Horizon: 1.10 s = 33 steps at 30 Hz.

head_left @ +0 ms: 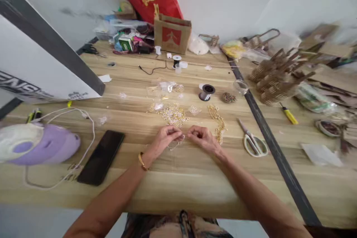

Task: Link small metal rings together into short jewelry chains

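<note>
My left hand (166,137) is pinched on a small beaded strand (173,145), which hangs under its fingers over the wooden table. Just to the right, my right hand (203,138) has thumb and fingers pressed together, a small gap from the left fingertips; what it holds is too small to make out. Beyond both hands lies a pile of gold and clear beads (173,114). A gold chain (218,121) rests behind my right hand, with a small clear bag (194,110) of beads to its left.
Scissors (253,143) lie right of my right hand. A black phone (100,157) and a purple and white object (52,144) are at the left. Farther back are a wire spool (206,92), a dish of beads (229,97) and a paper bag (172,35).
</note>
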Each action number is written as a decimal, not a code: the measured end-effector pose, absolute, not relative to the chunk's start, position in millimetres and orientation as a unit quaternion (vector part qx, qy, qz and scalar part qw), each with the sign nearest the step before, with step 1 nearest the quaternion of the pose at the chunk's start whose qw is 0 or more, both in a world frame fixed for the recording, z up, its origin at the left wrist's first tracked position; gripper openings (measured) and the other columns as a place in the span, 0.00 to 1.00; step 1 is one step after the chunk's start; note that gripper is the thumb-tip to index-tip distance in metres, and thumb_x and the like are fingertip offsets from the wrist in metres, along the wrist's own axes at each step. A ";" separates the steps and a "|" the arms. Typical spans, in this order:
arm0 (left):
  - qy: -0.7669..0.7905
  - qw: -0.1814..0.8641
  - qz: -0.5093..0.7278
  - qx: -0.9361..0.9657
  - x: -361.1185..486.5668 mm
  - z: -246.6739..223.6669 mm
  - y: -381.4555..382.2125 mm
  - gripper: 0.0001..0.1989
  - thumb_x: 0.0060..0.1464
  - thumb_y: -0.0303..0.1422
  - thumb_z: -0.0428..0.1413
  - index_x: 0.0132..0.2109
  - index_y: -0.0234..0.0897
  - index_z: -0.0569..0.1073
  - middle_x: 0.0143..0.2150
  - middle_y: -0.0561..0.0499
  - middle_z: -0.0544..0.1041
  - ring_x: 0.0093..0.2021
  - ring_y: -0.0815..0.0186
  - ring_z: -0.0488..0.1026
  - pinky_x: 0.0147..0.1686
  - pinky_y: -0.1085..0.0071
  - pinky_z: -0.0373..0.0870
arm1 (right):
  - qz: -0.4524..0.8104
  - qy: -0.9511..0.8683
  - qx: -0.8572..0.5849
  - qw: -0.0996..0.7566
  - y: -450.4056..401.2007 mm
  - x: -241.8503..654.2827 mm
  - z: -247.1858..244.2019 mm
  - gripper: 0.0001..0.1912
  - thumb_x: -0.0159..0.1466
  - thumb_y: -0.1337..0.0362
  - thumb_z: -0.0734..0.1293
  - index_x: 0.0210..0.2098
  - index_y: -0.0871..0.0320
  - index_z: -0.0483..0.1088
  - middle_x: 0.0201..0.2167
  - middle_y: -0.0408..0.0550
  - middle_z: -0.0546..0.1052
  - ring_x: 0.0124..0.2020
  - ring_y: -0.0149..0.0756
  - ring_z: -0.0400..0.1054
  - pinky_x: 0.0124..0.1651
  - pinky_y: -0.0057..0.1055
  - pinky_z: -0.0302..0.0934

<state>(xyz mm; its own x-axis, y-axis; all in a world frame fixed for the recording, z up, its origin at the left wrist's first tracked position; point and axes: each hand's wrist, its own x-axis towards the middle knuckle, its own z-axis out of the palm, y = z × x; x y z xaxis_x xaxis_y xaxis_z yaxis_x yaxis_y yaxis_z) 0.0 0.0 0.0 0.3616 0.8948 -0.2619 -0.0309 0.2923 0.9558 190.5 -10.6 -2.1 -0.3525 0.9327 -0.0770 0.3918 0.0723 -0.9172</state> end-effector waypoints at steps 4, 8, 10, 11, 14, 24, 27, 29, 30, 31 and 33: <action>0.442 0.667 0.342 0.492 -0.7 2.3 0.0 0.09 0.48 0.34 0.60 0.31 0.30 0.73 0.28 0.49 0.77 0.30 0.68 0.74 0.36 0.71 0.70 | 0.464 -0.699 -0.484 0.248 -5.7 193.8 2.4 0.13 0.62 0.58 0.62 0.29 0.62 0.68 0.16 0.35 0.57 0.18 0.23 0.48 0.20 0.22 0.41; 0.427 0.652 0.329 0.533 0.4 -1.7 -0.9 0.08 0.49 0.34 0.59 0.30 0.31 0.73 0.27 0.50 0.76 0.30 0.68 0.73 0.34 0.72 0.69 | 0.489 -0.713 -0.471 0.177 -8.0 199.2 12.1 0.11 0.63 0.61 0.61 0.30 0.61 0.68 0.16 0.36 0.60 0.17 0.23 0.50 0.20 0.21 0.43; 0.416 0.643 0.313 0.562 1.9 -5.5 -2.5 0.08 0.50 0.33 0.57 0.30 0.31 0.73 0.27 0.50 0.76 0.29 0.68 0.72 0.32 0.73 0.67 | 0.492 -0.717 -0.472 0.149 -12.7 203.1 16.3 0.09 0.63 0.62 0.60 0.30 0.61 0.68 0.16 0.37 0.64 0.17 0.23 0.53 0.21 0.21 0.46; 0.411 0.632 0.301 0.585 2.9 -7.2 -3.8 0.07 0.51 0.32 0.57 0.30 0.31 0.74 0.27 0.50 0.76 0.29 0.69 0.71 0.31 0.73 0.67 | 0.488 -0.721 -0.472 0.138 -15.6 205.3 17.5 0.09 0.63 0.63 0.60 0.30 0.61 0.68 0.17 0.37 0.65 0.17 0.23 0.54 0.21 0.21 0.47; 0.405 0.549 0.264 0.682 6.4 -10.1 -9.5 0.06 0.52 0.30 0.56 0.30 0.32 0.75 0.27 0.51 0.75 0.28 0.69 0.69 0.30 0.74 0.64 | 0.462 -0.736 -0.479 0.124 -25.7 212.1 17.0 0.08 0.63 0.65 0.60 0.31 0.61 0.68 0.17 0.38 0.67 0.18 0.24 0.56 0.22 0.21 0.48; 0.381 0.379 0.219 0.814 12.9 -10.7 -19.6 0.04 0.52 0.29 0.57 0.31 0.36 0.77 0.29 0.51 0.72 0.35 0.65 0.69 0.39 0.69 0.65 | 0.328 -0.800 -0.491 0.107 -43.1 228.8 30.2 0.17 0.58 0.60 0.68 0.46 0.58 0.69 0.46 0.51 0.72 0.22 0.25 0.64 0.30 0.26 0.58; 0.390 0.380 0.219 0.810 12.4 -9.3 -19.4 0.04 0.52 0.29 0.58 0.31 0.36 0.77 0.28 0.51 0.72 0.34 0.65 0.69 0.38 0.69 0.65 | 0.361 -0.768 -0.510 0.142 -39.3 226.1 37.8 0.25 0.55 0.60 0.71 0.51 0.58 0.66 0.43 0.51 0.74 0.19 0.23 0.64 0.26 0.25 0.58; 0.387 0.383 0.229 0.807 11.9 -8.5 -19.8 0.04 0.52 0.28 0.58 0.32 0.36 0.77 0.30 0.51 0.73 0.35 0.65 0.69 0.38 0.70 0.65 | 0.431 -0.721 -0.519 0.162 -35.1 219.7 35.2 0.25 0.57 0.61 0.69 0.53 0.59 0.65 0.34 0.48 0.77 0.14 0.21 0.61 0.21 0.23 0.56; 0.383 0.385 0.237 0.805 11.8 -8.5 -20.0 0.03 0.52 0.29 0.58 0.32 0.36 0.77 0.31 0.50 0.73 0.36 0.65 0.70 0.38 0.69 0.65 | 0.471 -0.697 -0.510 0.182 -33.0 215.5 31.2 0.25 0.57 0.62 0.69 0.53 0.59 0.65 0.35 0.48 0.77 0.13 0.20 0.61 0.19 0.22 0.55; 0.381 0.387 0.246 0.803 11.6 -8.7 -20.0 0.03 0.52 0.29 0.58 0.32 0.36 0.77 0.33 0.50 0.74 0.37 0.64 0.70 0.38 0.69 0.65 | 0.513 -0.676 -0.488 0.202 -31.0 211.1 25.6 0.26 0.57 0.62 0.69 0.54 0.58 0.64 0.41 0.51 0.76 0.15 0.21 0.64 0.19 0.22 0.56; 0.381 0.386 0.260 0.799 11.4 -9.8 -19.2 0.03 0.52 0.29 0.58 0.31 0.36 0.77 0.34 0.49 0.75 0.39 0.64 0.70 0.39 0.69 0.65 | 0.584 -0.631 -0.453 0.238 -28.3 203.0 11.9 0.25 0.57 0.64 0.68 0.54 0.58 0.64 0.43 0.52 0.75 0.20 0.24 0.69 0.19 0.21 0.59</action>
